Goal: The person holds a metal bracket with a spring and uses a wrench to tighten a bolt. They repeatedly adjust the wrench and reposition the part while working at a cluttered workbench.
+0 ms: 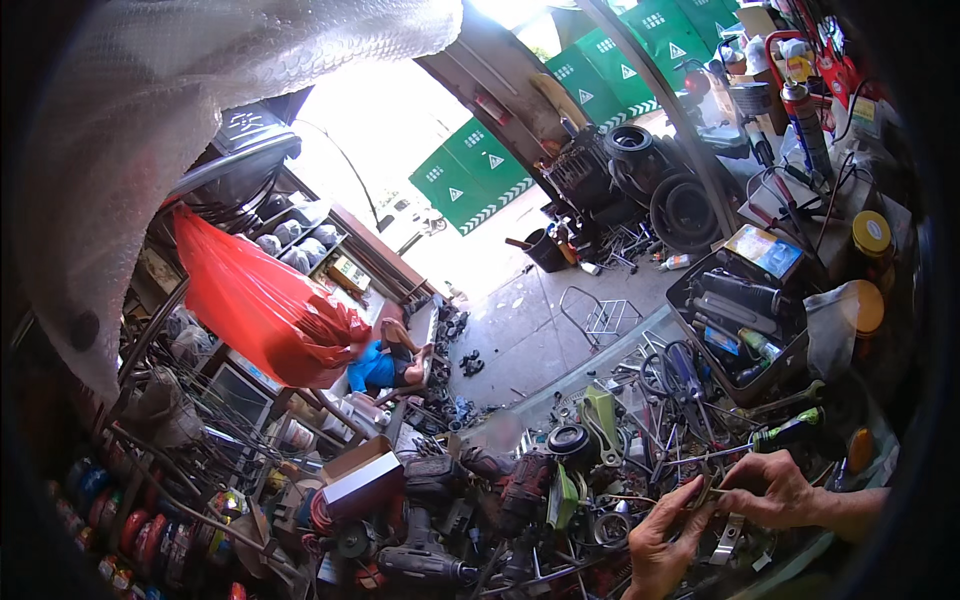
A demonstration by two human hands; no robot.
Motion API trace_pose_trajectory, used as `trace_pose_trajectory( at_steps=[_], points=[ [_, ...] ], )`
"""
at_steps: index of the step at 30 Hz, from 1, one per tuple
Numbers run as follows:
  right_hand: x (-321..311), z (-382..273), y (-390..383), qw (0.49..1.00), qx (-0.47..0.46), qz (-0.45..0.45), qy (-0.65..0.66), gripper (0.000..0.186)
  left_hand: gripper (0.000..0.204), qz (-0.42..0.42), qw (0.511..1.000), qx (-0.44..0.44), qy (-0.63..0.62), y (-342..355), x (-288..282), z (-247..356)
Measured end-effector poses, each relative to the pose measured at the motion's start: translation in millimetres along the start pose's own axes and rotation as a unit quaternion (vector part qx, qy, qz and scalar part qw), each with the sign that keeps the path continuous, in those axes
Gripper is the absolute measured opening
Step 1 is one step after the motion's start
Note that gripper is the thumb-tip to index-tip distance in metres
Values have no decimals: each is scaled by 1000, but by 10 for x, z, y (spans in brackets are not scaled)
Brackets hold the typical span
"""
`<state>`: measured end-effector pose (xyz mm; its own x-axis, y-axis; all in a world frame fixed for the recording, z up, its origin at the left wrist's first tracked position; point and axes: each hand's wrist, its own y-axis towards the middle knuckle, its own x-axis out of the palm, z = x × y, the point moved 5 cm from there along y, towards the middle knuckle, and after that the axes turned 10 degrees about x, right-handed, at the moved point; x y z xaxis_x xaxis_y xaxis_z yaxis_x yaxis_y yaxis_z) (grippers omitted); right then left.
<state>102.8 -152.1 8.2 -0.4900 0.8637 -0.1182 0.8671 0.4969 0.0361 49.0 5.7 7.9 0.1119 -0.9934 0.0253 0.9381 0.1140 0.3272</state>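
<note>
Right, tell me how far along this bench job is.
Done: nothing on view looks finished; the workbench is heaped with loose parts and power tools. In hand: the left hand and right hand meet over a small metal part, too small to identify. A green-handled screwdriver lies just beyond the hands. Left: cannot be judged, since the part's state is not visible.

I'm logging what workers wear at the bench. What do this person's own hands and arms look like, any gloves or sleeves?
Both are bare. The left hand and the right hand wear no gloves, and no ring, watch or band is visible. The right forearm, as far as visible, shows no sleeve.
</note>
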Motion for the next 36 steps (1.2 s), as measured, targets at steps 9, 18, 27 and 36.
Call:
trace_pose_trajectory(
  at_steps=[9, 18, 27, 36],
  points=[
    [15, -34, -52, 996, -32, 78, -8, 21, 35, 9, 1000, -6, -13, 26, 23, 81],
    [27, -150, -34, 991, -69, 44, -101, 16, 34, 9, 999, 34, 12, 47, 24, 75],
    [24, -162, -59, 999, -14, 38, -33, 19, 35, 17, 1000, -6, -5, 17, 14, 63],
    [35, -240, -94, 973, -147, 96, -152, 20, 34, 20, 999, -18, -28, 32, 12, 58]
  ],
)
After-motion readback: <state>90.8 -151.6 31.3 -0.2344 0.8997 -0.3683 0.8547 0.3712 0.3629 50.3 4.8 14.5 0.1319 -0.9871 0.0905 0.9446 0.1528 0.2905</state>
